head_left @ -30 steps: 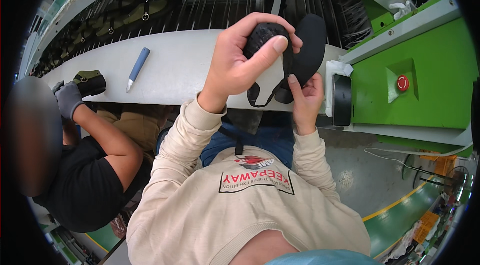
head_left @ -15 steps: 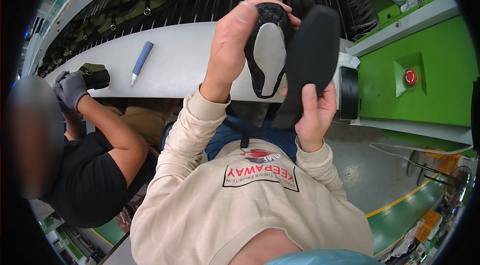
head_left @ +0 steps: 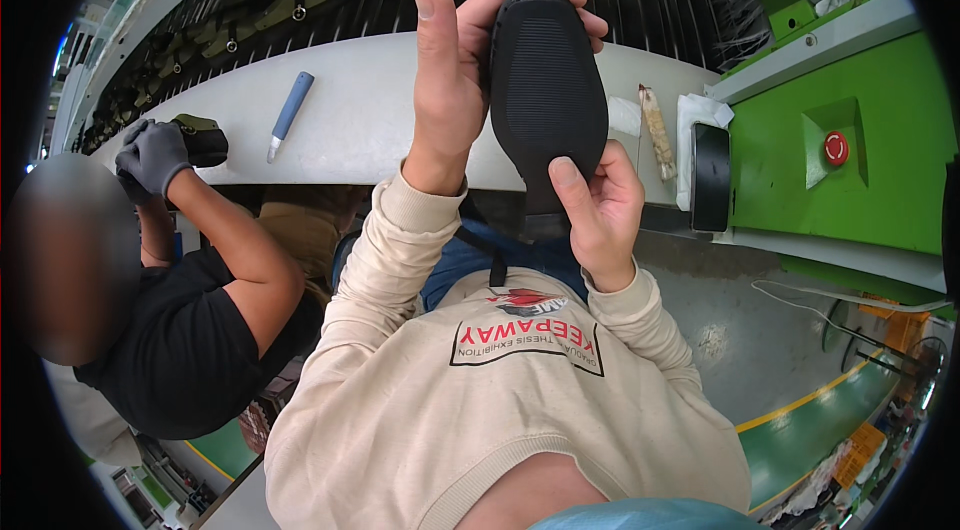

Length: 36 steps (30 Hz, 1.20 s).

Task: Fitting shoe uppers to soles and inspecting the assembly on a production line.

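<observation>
Sole (head_left: 550, 85) held up in two hands

The right hand (head_left: 607, 215) pinches the sole near its narrow near end, thumb on top and fingers behind. The left hand (head_left: 450, 95) cups the far end from behind, its thumb sticking up on the left; I can't tell how tight that grip is. What lies behind the sole is hidden.

The sole looks light and rubbery, a bit bendy but hard to break. Its ridges should help stop slips. The side edges seem best to hold, one hand at each end, so it won't flop.

It is above the middle of the white bench (head_left: 365, 95). To the right lies a stick (head_left: 656, 133); to the left, a blue tool (head_left: 291, 112).
</observation>
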{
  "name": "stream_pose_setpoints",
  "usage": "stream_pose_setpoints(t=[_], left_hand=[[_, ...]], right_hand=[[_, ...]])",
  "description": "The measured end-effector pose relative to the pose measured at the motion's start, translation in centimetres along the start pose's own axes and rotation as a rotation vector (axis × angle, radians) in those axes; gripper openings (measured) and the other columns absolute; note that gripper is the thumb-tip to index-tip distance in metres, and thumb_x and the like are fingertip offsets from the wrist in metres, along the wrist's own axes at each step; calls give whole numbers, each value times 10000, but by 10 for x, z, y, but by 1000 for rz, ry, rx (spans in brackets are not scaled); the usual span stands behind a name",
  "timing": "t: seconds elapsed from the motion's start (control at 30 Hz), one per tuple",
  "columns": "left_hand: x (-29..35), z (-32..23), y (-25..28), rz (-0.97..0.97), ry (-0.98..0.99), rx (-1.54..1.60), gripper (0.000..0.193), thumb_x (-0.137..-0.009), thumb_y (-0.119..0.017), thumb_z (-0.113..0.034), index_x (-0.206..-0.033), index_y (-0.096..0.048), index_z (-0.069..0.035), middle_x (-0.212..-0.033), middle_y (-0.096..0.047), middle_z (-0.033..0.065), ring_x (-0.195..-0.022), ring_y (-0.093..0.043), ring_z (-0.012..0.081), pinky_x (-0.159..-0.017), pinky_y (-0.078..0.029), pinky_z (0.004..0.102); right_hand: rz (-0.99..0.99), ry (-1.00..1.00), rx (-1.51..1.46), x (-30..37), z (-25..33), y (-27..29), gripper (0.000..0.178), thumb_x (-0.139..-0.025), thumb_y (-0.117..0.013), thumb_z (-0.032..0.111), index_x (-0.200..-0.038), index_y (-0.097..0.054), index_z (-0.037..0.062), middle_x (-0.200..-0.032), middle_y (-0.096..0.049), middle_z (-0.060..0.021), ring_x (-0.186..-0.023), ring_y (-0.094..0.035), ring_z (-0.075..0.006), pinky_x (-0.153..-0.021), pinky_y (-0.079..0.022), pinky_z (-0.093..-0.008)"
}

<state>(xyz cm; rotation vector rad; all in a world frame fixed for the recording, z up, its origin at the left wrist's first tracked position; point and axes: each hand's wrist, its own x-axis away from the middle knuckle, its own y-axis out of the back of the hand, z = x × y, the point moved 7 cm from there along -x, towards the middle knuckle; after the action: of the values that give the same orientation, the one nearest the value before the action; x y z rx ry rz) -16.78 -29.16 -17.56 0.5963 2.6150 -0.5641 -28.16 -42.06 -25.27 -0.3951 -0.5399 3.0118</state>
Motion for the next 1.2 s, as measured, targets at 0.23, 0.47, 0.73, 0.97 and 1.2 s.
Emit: stream_pose_setpoints(t=[0.23,0.47,0.73,0.97,1.2], left_hand=[[1,3,1,-2,4,30,1158,-1050,-78,-853,-1359,-637,113,-1189,-750,315,-1051,-758,371,-927,-636,449],[2,4,0,-15,16,52,1163,-1046,-90,-860,-1356,-637,118,-1191,-746,324,-1050,-759,380,-929,-638,455],[3,2,-2,0,-5,14,1081,-1094,-92,-776,-1351,-640,119,-1185,-751,316,-1051,-763,378,-921,-643,447],[4,-8,-1,-26,-43,-114,486,-1066,-560,-331,-1298,-678,79,-1139,-780,257,-1021,-784,321,-902,-649,406],[7,-9,-1,-20,-55,-133,428,-1015,-640,-257,-1271,-684,84,-1121,-777,270,-1012,-785,344,-895,-648,423]], right_hand=[[6,-3,20,-1,-3,3,213,-1054,-790,161,-1116,-661,2,-994,-712,-12,-853,-578,-52,-773,-487,-217],[5,-12,7,-2,-3,3,210,-1055,-788,158,-1105,-660,-1,-982,-706,-9,-843,-573,-50,-762,-483,-213],[-5,-22,-19,-2,-5,3,208,-1055,-788,149,-1107,-660,-6,-980,-702,-5,-850,-572,-48,-765,-483,-216],[11,-40,-46,0,-8,2,198,-1054,-787,138,-1116,-663,-3,-995,-708,-8,-870,-581,-52,-792,-487,-218],[18,-51,-56,3,-9,2,199,-1052,-790,139,-1121,-665,1,-1006,-710,-14,-885,-591,-59,-808,-492,-222]])
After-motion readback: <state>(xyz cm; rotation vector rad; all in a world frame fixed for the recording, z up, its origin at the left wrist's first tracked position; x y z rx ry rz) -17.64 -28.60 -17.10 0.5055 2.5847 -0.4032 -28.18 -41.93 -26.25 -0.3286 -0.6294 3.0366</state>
